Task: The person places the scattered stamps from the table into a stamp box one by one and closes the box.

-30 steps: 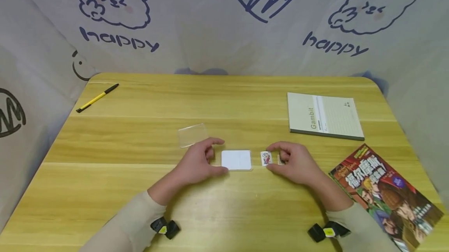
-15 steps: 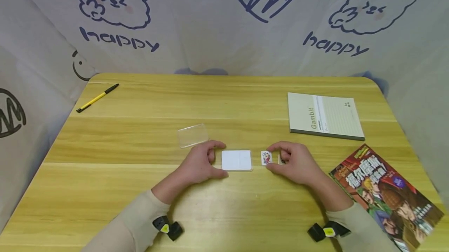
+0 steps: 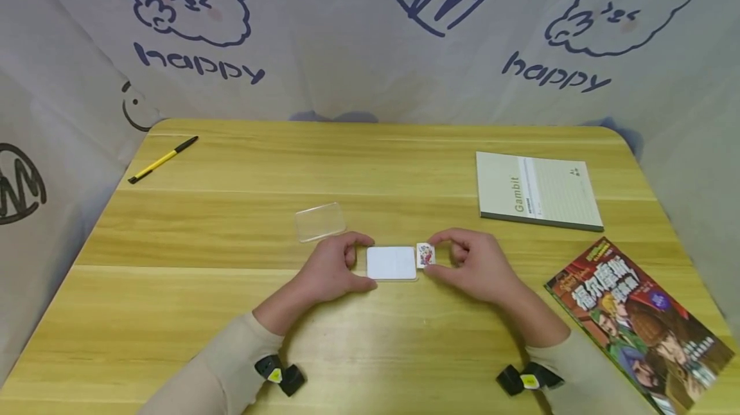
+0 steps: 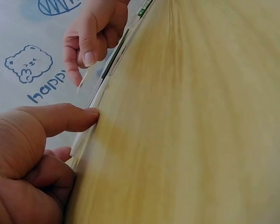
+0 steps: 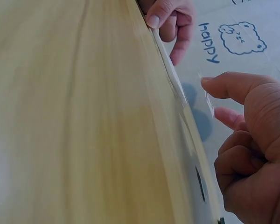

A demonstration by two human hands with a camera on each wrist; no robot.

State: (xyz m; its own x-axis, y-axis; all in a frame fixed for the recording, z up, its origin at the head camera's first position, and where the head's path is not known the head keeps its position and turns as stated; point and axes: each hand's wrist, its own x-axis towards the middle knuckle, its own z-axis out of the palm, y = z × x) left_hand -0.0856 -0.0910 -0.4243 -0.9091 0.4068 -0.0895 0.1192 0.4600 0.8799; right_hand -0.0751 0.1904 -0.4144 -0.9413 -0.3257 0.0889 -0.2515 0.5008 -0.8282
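A flat white rectangular block (image 3: 391, 263) with a clear plastic rim lies on the table. My left hand (image 3: 331, 267) holds it at its left end, thumb (image 4: 86, 119) on the near edge and index finger on the far edge. My right hand (image 3: 475, 264) pinches a small white card with a colourful picture (image 3: 426, 256) between thumb and index finger, just beside the block's right edge. In the right wrist view the small card (image 5: 209, 100) shows nearly edge-on, raised off the tabletop. The right hand's other fingers are curled in.
A clear plastic sheet or lid (image 3: 320, 222) lies behind my left hand. At the back left is a yellow and black pen (image 3: 164, 160). A notebook (image 3: 540, 190) and a comic-style book (image 3: 638, 325) lie on the right of the wooden table (image 3: 376, 351).
My right hand has brought the small picture card left, up to the white block. My left hand has shifted slightly right against the block, which stays about where it was.
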